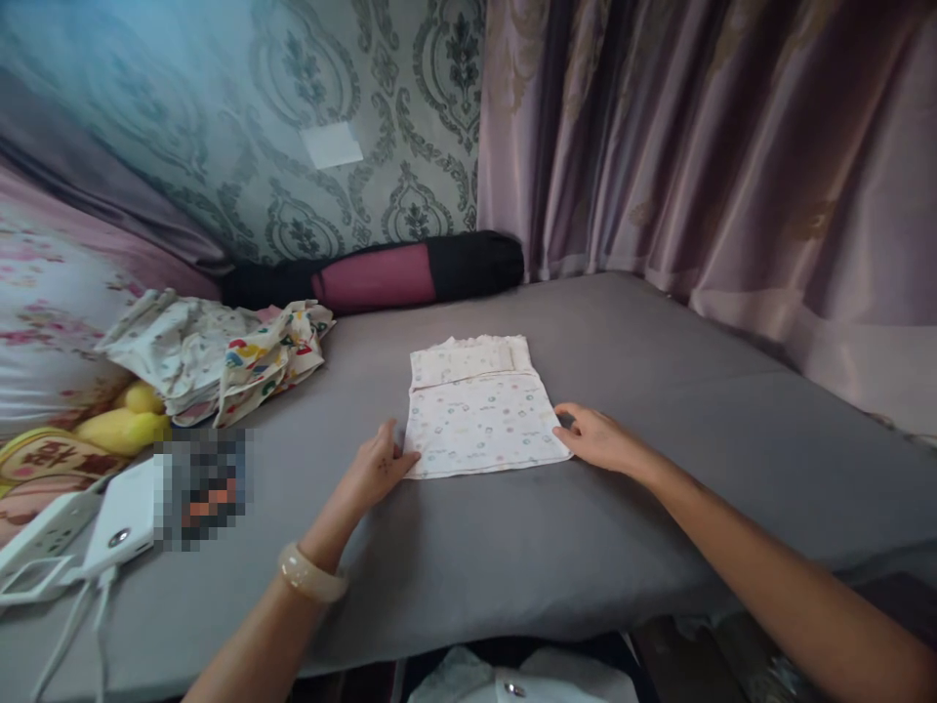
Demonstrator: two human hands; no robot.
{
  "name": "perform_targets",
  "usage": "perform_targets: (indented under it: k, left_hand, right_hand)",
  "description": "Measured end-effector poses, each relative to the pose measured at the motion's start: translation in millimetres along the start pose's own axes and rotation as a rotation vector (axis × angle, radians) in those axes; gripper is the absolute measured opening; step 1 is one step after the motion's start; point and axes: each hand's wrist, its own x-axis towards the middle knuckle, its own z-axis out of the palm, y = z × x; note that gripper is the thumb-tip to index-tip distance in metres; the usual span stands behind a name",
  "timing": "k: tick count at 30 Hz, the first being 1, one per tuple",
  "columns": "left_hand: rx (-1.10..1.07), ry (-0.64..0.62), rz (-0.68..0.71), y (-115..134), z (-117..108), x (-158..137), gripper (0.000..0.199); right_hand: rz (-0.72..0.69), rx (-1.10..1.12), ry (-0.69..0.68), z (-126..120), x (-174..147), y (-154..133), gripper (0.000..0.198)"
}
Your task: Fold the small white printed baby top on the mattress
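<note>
A small white garment (483, 422) with a pale blue print lies folded flat on the grey bed cover (512, 576). Its far end is folded over into a narrower band with a ruffled edge. My left hand (379, 463) grips the near left corner, its thumb on top of the fabric. At the near right corner my right hand (596, 438) pinches the edge between thumb and fingers. A pale bangle (312, 574) circles my left wrist. The exact kind of garment cannot be told from this fold.
Several printed clothes (241, 356) are heaped at the left beside a floral pillow (55, 322) and a yellow plush toy (124, 428). Nearer are a white power bank (124, 517) with cables and a power strip (48, 537). A black and maroon roll (395, 273) lies along the wall.
</note>
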Motion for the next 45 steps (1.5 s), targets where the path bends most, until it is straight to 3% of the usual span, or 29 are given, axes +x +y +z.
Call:
perform_targets:
  k: [5,9,13,17,20,23,29,36,40,45]
  left_hand:
    - [-0.048,-0.006,-0.046,12.8,-3.7,-10.3,0.063]
    - [-0.153,-0.052,-0.058,13.6,-4.8,-11.7,0.061]
    - [-0.368,-0.124,-0.123,16.2,-8.4,-15.6,0.040]
    - [-0.585,-0.128,-0.233,25.1,-18.5,-19.2,0.041]
    - [-0.649,-0.085,-0.205,28.8,-24.4,-14.3,0.046]
    - [-0.641,-0.010,-0.145,27.8,-24.8,-0.2,0.052]
    - [-0.614,0.204,-0.175,28.0,-19.5,40.9,0.025]
    - [-0.676,0.286,-0.279,32.9,-10.5,84.3,0.015]
    - [-0.785,0.335,-0.346,34.4,3.1,110.2,0.014]
    - [-0.764,0.450,-0.307,25.3,21.8,137.7,0.017]
  right_hand:
    - [0.000,0.194,-0.114,0.5,-14.6,-1.8,0.049]
    - [-0.010,0.308,-0.165,-2.3,-21.5,1.6,0.034]
    - [0.006,0.376,-0.165,-7.7,-25.3,4.5,0.030]
    - [-0.016,0.420,-0.166,-12.9,-23.1,6.2,0.036]
    - [-0.009,0.427,-0.077,-17.4,-17.1,1.9,0.034]
    - [0.041,0.451,0.057,-23.5,-8.5,-9.2,0.028]
    - [0.164,0.715,0.234,-30.5,20.4,-32.7,0.026]
    - [0.187,0.899,0.363,-11.7,70.4,-45.7,0.014]
    - [0.068,0.806,0.396,4.9,96.7,-41.4,0.027]
    - [-0.145,0.455,0.436,22.2,121.9,-31.9,0.042]
